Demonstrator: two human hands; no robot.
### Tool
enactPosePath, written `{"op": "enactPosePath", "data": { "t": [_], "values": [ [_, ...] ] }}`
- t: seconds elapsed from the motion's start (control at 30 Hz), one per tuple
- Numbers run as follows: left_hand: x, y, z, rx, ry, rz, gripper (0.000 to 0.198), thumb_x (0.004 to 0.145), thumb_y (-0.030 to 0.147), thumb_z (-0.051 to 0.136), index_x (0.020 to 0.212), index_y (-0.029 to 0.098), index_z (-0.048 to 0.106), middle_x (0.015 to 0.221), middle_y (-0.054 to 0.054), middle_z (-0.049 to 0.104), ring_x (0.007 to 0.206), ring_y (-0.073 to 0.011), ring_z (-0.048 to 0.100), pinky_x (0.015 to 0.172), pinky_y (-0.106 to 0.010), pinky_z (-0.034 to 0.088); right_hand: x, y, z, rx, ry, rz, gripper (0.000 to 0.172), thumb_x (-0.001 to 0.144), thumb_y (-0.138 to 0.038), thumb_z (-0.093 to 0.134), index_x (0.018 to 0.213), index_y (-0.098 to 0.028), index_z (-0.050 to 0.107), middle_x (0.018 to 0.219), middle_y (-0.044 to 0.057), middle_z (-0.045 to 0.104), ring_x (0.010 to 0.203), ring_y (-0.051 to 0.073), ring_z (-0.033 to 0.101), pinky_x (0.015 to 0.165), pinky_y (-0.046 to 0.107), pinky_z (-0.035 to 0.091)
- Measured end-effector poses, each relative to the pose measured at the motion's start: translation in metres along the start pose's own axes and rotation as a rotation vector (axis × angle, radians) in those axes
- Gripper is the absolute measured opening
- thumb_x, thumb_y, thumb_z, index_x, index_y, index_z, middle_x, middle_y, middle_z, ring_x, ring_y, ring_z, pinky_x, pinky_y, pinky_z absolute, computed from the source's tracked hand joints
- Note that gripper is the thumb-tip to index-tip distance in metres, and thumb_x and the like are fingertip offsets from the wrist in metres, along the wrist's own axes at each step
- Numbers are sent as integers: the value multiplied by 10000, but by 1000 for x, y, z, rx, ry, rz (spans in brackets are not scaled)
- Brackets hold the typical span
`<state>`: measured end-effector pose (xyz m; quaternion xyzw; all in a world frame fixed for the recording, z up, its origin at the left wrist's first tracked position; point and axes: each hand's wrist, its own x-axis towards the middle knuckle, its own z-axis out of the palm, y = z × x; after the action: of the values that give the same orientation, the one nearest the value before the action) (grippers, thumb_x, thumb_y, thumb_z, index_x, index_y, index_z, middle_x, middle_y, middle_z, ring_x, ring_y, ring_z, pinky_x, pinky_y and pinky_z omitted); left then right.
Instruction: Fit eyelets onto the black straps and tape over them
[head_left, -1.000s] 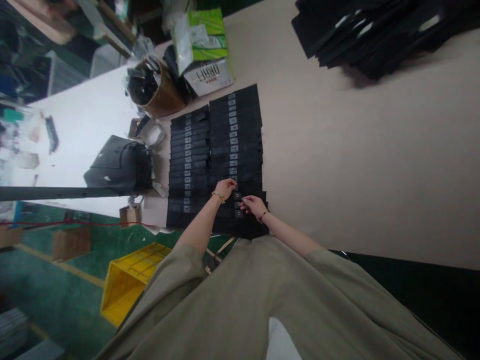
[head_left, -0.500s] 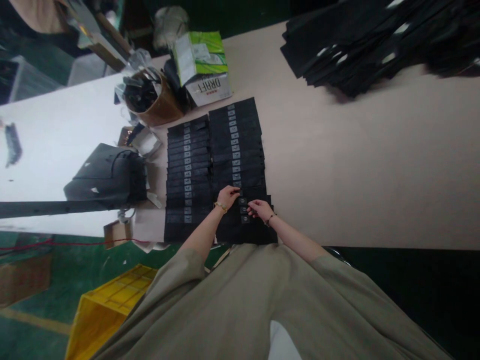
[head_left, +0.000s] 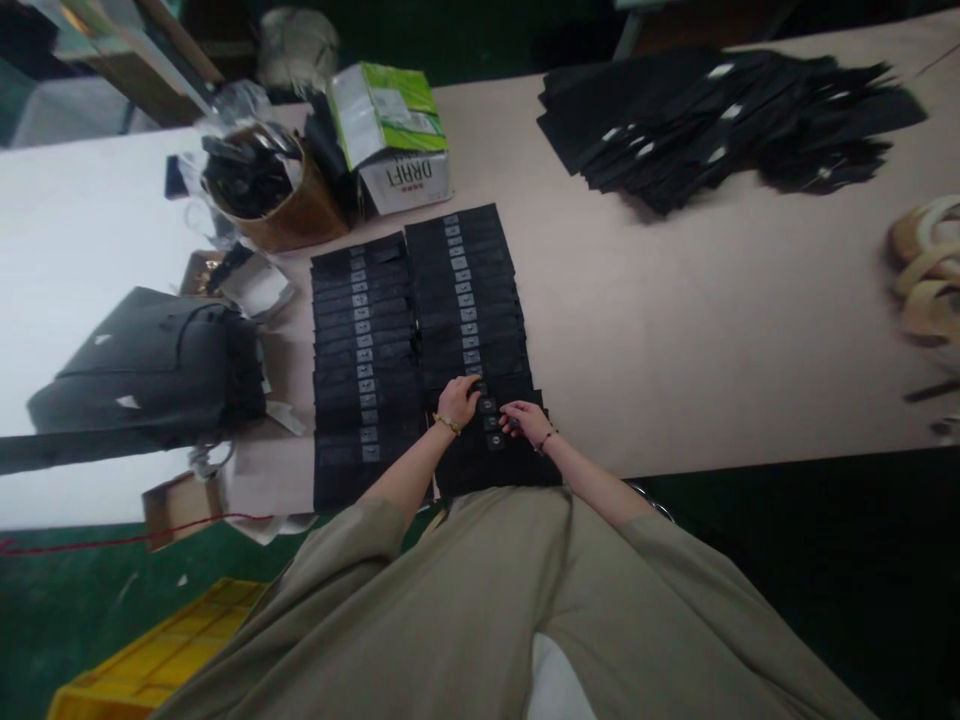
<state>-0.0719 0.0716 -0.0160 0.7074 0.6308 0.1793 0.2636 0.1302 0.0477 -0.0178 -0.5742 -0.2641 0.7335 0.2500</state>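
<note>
Two columns of overlapping black flat pieces, each with a small grey label, lie on the pale table [head_left: 675, 330]: a left column [head_left: 364, 350] and a right column [head_left: 469, 300]. My left hand [head_left: 456, 400] rests with curled fingers on the near end of the right column, at a label. My right hand [head_left: 525, 420] pinches at a label on the nearest black piece [head_left: 495, 455]. Whether either hand holds a small part is too small to tell.
A heap of black pieces [head_left: 712, 110] lies at the far right. A brown tub of black items [head_left: 262, 190] and a green-white carton [head_left: 390, 135] stand behind the columns. A black bag [head_left: 150, 365] sits left, tape rolls [head_left: 926, 265] right, a yellow crate [head_left: 142, 670] below.
The view has swung right and down, so the table's right side and tape rolls appear. Both hands stay at the near end of the right column, with only small finger shifts.
</note>
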Motion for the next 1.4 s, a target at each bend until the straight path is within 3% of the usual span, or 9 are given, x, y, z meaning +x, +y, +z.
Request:
{"op": "enactPosePath", "data": {
  "t": [0.13,0.4,0.5,0.63,0.83,0.97,1.03,1.13,1.4],
  "values": [
    [1,-3,0,-25,-25,25,216,907,228,566,1060,193,715,1077,-73,690,1036,-200,597,954,-318,482,-2,-1,2,-3,17,8,105,824,-249,645,834,-144,643,639,16,690,477,103,616,371,162,425],
    [1,0,1,-24,-1,4,258,914,204,539,1107,199,711,1156,-91,678,1081,-218,587,981,-352,480,-7,-3,6,14,96,12,170,790,-303,663,849,-143,671,626,-4,659,456,72,553,369,150,375],
    [-2,3,-5,-72,-45,133,346,895,266,606,1235,221,653,1199,-77,670,1121,-214,576,1004,-364,465,-6,-8,12,-3,95,23,188,777,-328,679,829,-148,676,575,-28,611,410,59,487,342,152,326],
    [-3,8,-11,-82,-189,277,270,920,345,591,1136,228,705,1059,-68,721,1022,-196,614,948,-345,480,0,-19,22,-41,42,16,222,760,-368,705,720,-164,627,506,-58,532,364,48,408,319,159,261],
    [14,5,-21,-68,-176,176,227,918,308,599,1097,228,714,1049,-55,725,1023,-187,609,937,-322,466,26,-44,39,-70,8,6,229,799,-350,687,686,-167,609,491,-57,524,379,50,415,323,152,270],
    [31,-3,-24,-2,-54,21,226,924,354,594,1052,231,732,1032,-53,728,1010,-213,596,916,-356,435,49,-57,47,-66,47,-36,147,835,-304,677,795,-163,670,527,-47,568,386,53,452,325,152,308],
    [36,-6,-22,22,-4,-67,216,905,367,622,1027,235,742,1035,-51,728,1022,-223,584,905,-365,421,59,-61,47,-47,99,-40,111,845,-270,672,834,-160,684,556,-36,596,400,54,479,336,149,332],
    [40,-9,-17,36,-22,-134,198,899,359,633,1019,253,749,1054,-46,721,1045,-221,571,907,-359,405,67,-60,40,19,118,-25,103,858,-246,645,880,-153,686,604,-14,637,443,68,543,357,149,366],
    [42,-13,-12,65,-43,-145,253,928,384,581,1108,298,737,1035,-52,701,1044,-226,546,901,-374,375,68,-53,28,158,29,-23,154,799,-147,585,924,-135,675,661,11,684,505,99,612,384,167,394]
  ]
}}
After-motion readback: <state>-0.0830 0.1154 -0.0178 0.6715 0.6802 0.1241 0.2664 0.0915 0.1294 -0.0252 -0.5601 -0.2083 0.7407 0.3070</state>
